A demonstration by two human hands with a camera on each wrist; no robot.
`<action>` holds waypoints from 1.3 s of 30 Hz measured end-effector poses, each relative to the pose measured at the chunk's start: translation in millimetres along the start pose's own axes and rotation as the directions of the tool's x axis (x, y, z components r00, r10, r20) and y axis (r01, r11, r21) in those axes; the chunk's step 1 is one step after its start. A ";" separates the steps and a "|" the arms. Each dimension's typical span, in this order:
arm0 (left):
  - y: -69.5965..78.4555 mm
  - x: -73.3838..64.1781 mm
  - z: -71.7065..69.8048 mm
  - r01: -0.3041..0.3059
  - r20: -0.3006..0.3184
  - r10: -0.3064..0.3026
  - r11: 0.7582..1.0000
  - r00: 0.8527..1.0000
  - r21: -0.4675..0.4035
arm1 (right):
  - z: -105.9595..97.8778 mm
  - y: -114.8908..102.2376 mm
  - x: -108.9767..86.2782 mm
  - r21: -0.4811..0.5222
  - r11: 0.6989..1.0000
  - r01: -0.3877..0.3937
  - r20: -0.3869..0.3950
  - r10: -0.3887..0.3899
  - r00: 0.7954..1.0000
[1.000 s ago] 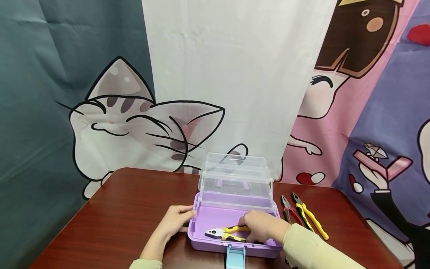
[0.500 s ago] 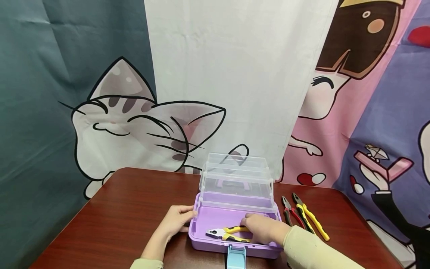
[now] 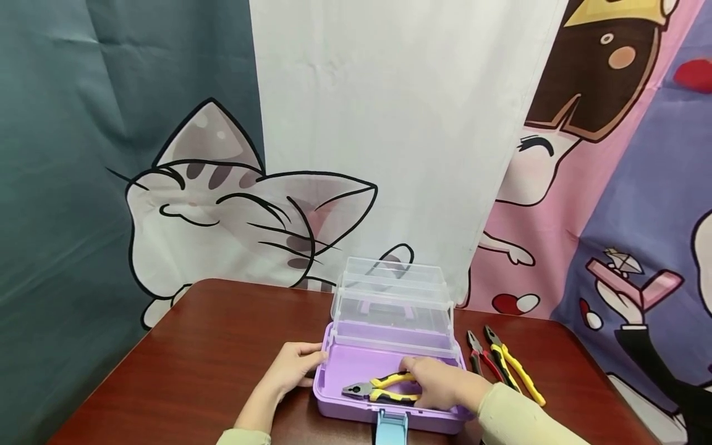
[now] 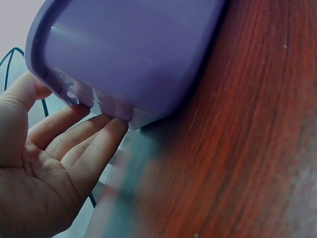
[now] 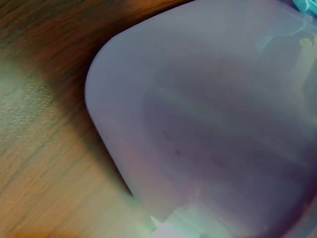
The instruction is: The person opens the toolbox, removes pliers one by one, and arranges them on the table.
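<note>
A purple toolbox point(image 3: 361, 355) stands on the table with its clear lid point(image 3: 392, 296) raised at the back. My left hand point(image 3: 292, 368) holds its left side; in the left wrist view the thumb lies at the rim and the fingertips press the outer wall. Inside the box lies a pair of combination pliers point(image 3: 384, 389) with yellow and black handles, head pointing left. My right hand point(image 3: 439, 380) reaches in and holds the handle ends, which its fingers hide. The right wrist view shows the box wall point(image 5: 198, 114) close up, without the hand.
To the right of the box lie red-handled pliers point(image 3: 483, 355) and another pair of yellow and black pliers point(image 3: 514, 364). A light blue latch point(image 3: 392, 428) hangs at the box front. A printed curtain point(image 3: 389, 123) hangs behind the wooden table point(image 3: 245, 327).
My right hand has shifted slightly right along the handles, and more of the lower handle shows. The pliers' head looks darker than before. My left hand stays on the box.
</note>
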State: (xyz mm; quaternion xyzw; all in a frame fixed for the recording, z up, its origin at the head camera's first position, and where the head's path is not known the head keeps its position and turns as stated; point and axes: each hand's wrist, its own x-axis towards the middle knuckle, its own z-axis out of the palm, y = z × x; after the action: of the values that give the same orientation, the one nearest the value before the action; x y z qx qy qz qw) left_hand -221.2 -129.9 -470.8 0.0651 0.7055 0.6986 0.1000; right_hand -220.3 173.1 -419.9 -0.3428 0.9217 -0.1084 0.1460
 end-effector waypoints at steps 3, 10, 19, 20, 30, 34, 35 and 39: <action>-0.5 -0.8 0.5 -0.005 0.006 0.005 1.000 1.000 -0.001 | 0.7 3.8 -1.8 0.035 0.999 0.012 -0.010 -0.011 1.000; 0.5 -1.3 0.6 -0.008 -0.001 0.008 1.000 1.000 0.002 | 0.2 5.5 -5.2 0.058 0.998 0.024 -0.037 -0.022 0.999; 0.4 -0.9 0.4 -0.003 -0.012 0.003 1.000 1.000 0.008 | 1.0 3.7 -11.7 0.031 0.999 0.030 -0.080 -0.028 0.996; 0.3 -1.2 0.3 -0.002 -0.013 0.002 1.000 1.000 0.008 | 1.1 4.2 -12.6 0.038 0.999 0.034 -0.088 -0.031 0.996; 1.4 -0.2 1.3 -0.011 -0.013 0.011 1.000 1.000 0.012 | 1.3 8.5 -23.6 -0.029 0.998 0.057 -0.229 -0.063 0.971; 0.6 -0.1 1.4 -0.008 -0.012 0.008 1.000 1.000 0.007 | 2.7 9.1 -27.5 -0.042 0.997 0.071 -0.268 -0.080 0.960; 0.3 -0.3 1.4 -0.007 -0.012 0.007 1.000 1.000 0.006 | 3.2 9.4 -28.5 -0.040 0.996 0.074 -0.274 -0.082 0.958; -0.5 -1.1 1.3 -0.005 -0.015 0.005 1.000 1.000 0.010 | 4.6 10.8 -32.1 -0.012 0.996 0.094 -0.303 -0.093 0.949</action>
State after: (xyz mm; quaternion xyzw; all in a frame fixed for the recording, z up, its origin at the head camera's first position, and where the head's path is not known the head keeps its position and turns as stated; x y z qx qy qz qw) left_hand -219.8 -129.0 -471.3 0.0623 0.7095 0.6958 0.0928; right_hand -202.0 201.9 -421.2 -0.3651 0.9158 -0.1675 -0.0020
